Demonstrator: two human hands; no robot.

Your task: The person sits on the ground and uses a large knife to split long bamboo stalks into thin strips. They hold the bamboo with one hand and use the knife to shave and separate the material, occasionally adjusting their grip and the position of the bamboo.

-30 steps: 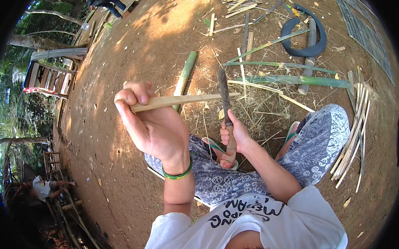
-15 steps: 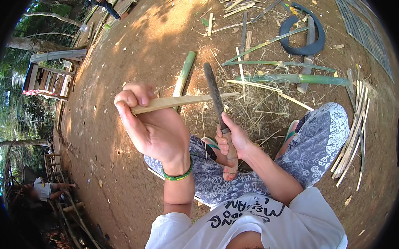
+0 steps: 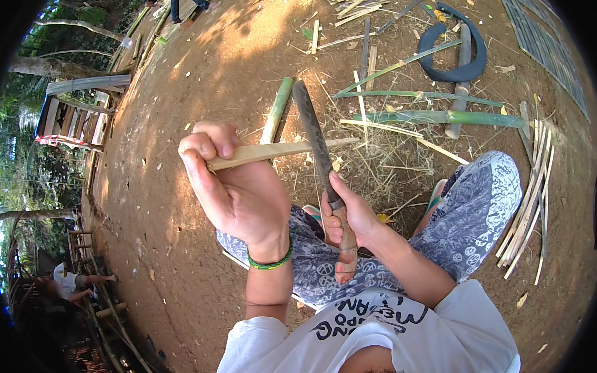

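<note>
My left hand (image 3: 235,190) is raised with its palm toward me, the fingers curled round the thick end of a pale bamboo strip (image 3: 263,153). The strip points right, and its thin end passes behind the blade of a machete (image 3: 312,128). Closed round the machete's wooden handle (image 3: 346,250) is my right hand (image 3: 352,212). The dark blade tilts up and to the left, crossing the strip. Below the handle lies my lap in patterned trousers. Bamboo shavings (image 3: 393,165) cover the ground beyond my feet.
A short green bamboo piece (image 3: 276,112) lies ahead. Farther right are a long green bamboo length (image 3: 441,117), a black rubber ring (image 3: 476,57) over a wooden pole (image 3: 459,100), and split strips (image 3: 529,203) beside my knee. Two people sit at the left, far and near.
My left hand and the strip have shifted slightly right. The machete has moved a little left and its handle lower. The far person at the upper left has moved right.
</note>
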